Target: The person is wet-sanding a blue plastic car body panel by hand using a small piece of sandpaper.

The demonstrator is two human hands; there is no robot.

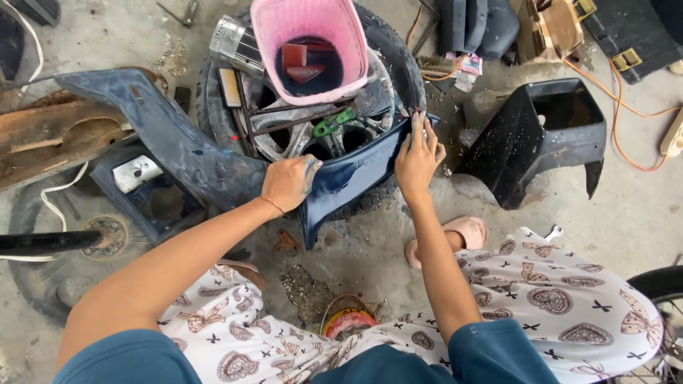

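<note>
A dark blue motorcycle fairing panel point(352, 174) is braced against the near rim of the tyre point(398, 60), clenched at its left edge by the left hand point(288, 183) while the right hand point(416, 153) fingers press flat on its right end, steadying it.

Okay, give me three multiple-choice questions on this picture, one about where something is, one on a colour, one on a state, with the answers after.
1. Where does the pink bucket stand?
A. on the tyre with its wheel
B. on the person's lap
C. on the black fairing part

2. What colour is the panel in the hands?
A. red
B. dark blue
C. white

3. What is the left hand doing?
A. hanging free
B. gripping the panel
C. holding the bucket

Answers: 1 A, the bucket sits on the wheel. 2 B, its surface is dark blue. 3 B, it clasps the panel while the right hand presses its upper end.
</note>
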